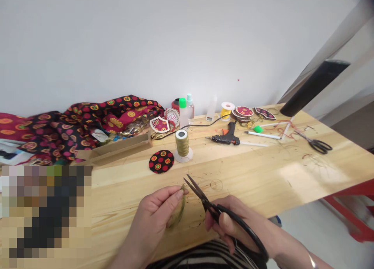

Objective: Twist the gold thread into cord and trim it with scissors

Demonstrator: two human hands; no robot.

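My left hand (156, 218) pinches a small bundle of olive-gold thread (179, 212) just above the near edge of the wooden table (263, 179). My right hand (233, 222) grips black scissors (210, 206), whose blades are slightly apart and point up-left at the top of the thread bundle. A spool of the same gold thread (182, 143) stands upright behind them, with a round black patch of dotted fabric (161, 161) lying beside it.
A black glue gun (226, 136), a white pen (263, 135), a second pair of scissors (318, 145), small bottles (186, 111), fabric-covered shapes (244, 112) and a patterned cloth heap (87, 121) lie along the back. A cardboard tray (117, 150) sits left.
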